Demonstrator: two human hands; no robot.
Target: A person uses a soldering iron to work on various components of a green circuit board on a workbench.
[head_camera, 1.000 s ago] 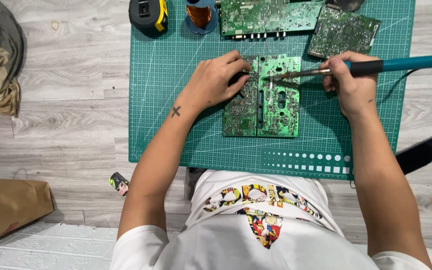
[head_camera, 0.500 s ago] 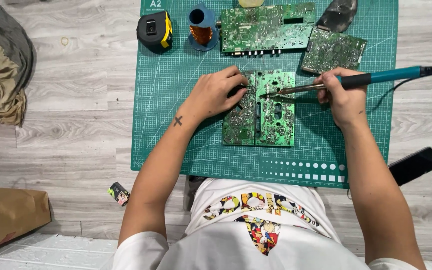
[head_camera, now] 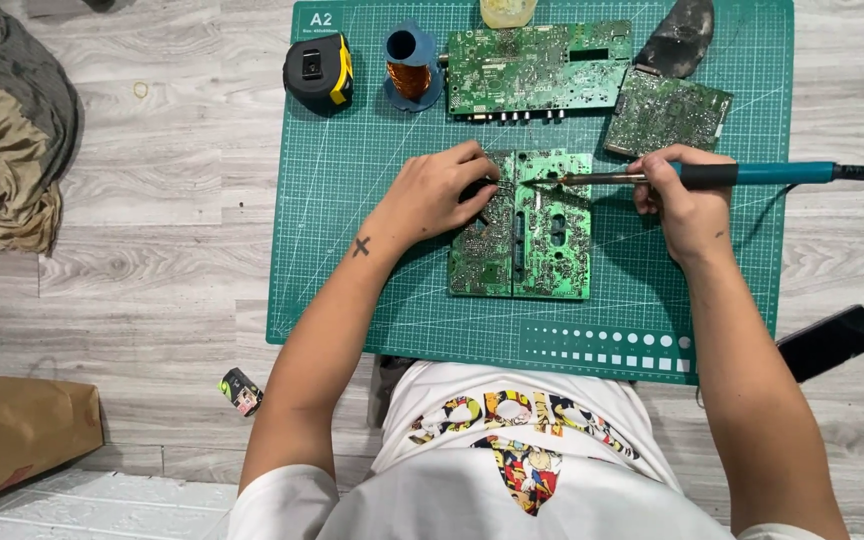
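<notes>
Circuit board point(head_camera: 542, 235), green, lies flat at the centre of the green cutting mat point(head_camera: 352, 250). Left hand point(head_camera: 432, 195) rests on its upper left edge, fingers curled together; whether they pinch anything cannot be told. Right hand point(head_camera: 687, 205) is clamped on a teal-handled soldering iron point(head_camera: 712, 176), tip touching the board's top.

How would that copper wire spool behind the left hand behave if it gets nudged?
The copper wire spool stands upright on its flange on the cutting mat, so it probably slides before tipping. Once tipped, its round body would likely roll. The dense winding suggests it is heavy for its size.
</notes>
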